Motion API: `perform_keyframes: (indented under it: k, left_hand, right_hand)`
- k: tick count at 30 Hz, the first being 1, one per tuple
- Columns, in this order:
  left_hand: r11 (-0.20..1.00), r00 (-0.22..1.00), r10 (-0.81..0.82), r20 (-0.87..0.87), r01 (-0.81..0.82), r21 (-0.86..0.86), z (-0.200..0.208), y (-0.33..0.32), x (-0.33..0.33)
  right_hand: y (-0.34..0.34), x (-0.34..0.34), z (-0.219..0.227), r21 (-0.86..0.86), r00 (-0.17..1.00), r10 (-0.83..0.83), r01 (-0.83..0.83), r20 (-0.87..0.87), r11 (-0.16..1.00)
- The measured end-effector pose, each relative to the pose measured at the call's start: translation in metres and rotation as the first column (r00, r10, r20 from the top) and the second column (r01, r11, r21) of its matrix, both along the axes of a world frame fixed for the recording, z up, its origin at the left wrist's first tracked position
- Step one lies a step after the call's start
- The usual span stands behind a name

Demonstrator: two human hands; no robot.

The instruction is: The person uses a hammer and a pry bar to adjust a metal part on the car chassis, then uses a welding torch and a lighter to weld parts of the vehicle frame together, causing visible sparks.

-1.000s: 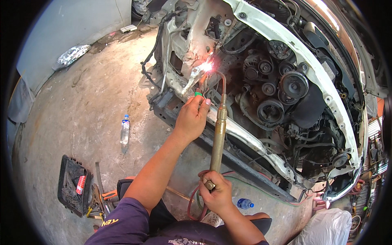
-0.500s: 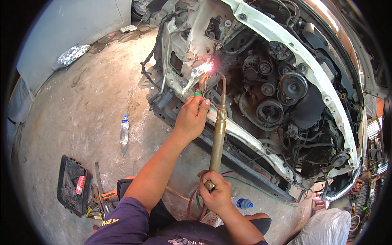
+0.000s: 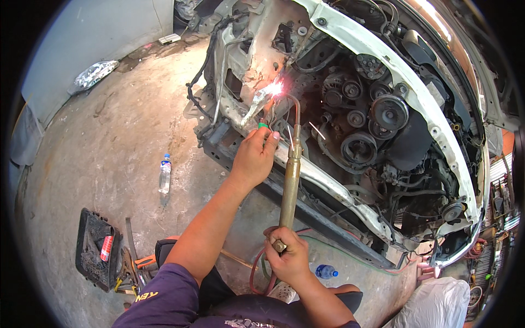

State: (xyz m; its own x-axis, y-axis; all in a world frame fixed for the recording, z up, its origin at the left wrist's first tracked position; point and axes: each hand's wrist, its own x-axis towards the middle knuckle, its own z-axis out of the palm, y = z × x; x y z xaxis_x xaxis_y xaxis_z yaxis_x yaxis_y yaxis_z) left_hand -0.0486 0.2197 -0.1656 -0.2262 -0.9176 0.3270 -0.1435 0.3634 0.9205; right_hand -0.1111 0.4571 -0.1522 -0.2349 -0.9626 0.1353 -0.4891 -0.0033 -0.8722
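My right hand (image 3: 288,256) is wrapped round the valve end of a brass gas torch (image 3: 290,188). The torch points away from me, and its bent tip ends at a bright pinkish-white glow on the white car body panel (image 3: 267,54). My left hand (image 3: 252,157) pinches a small tool with a green handle (image 3: 263,126), whose far end reaches up close to the glow. Glare hides the tool's tip and the metal under the flame. Some bare crumpled metal (image 3: 254,106) sticks out just left of the glow.
The exposed engine with pulleys (image 3: 389,113) fills the right side. A dark bumper beam (image 3: 322,229) crosses in front of me. On the floor are a water bottle (image 3: 164,175), a black tray (image 3: 90,268), pliers (image 3: 127,270), a blue bottle (image 3: 326,271) and hoses (image 3: 256,279).
Both hands hold nearly the same pose, and the glow stays on the same spot. Thin bright streaks, like flying sparks, now show beside the torch neck. The whole view has shifted slightly.
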Motion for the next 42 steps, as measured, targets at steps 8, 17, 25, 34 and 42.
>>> perform_keyframes:
  k: [8, 17, 25, 34, 42]
  left_hand:
    - [1.000, 1.000, -0.004, 0.010, 0.004, -0.003, 0.0020, 0.0011, -0.0001]
    - [1.000, 0.999, -0.002, 0.048, 0.002, -0.010, 0.0021, 0.0022, -0.0010]
    - [0.999, 0.995, 0.028, 0.098, -0.025, -0.031, 0.0024, 0.0027, -0.0005]
    - [0.999, 1.000, 0.021, 0.012, -0.020, -0.040, -0.0016, -0.0002, 0.0006]
    - [0.999, 1.000, 0.009, 0.001, -0.009, -0.043, -0.0004, -0.0007, -0.0008]
  right_hand:
    - [0.0028, -0.0008, -0.0010, 0.074, 0.998, -0.028, 0.024, 0.056, 0.997]
    - [0.0027, -0.0016, -0.0012, 0.072, 0.997, -0.038, 0.033, 0.060, 0.997]
    - [0.0031, -0.0030, -0.0048, 0.048, 0.998, -0.022, 0.019, 0.057, 0.999]
    - [0.0046, -0.0016, -0.0001, 0.066, 0.999, -0.019, 0.016, 0.041, 0.998]
    - [0.0046, -0.0009, 0.0020, 0.069, 0.999, -0.018, 0.014, 0.051, 0.998]
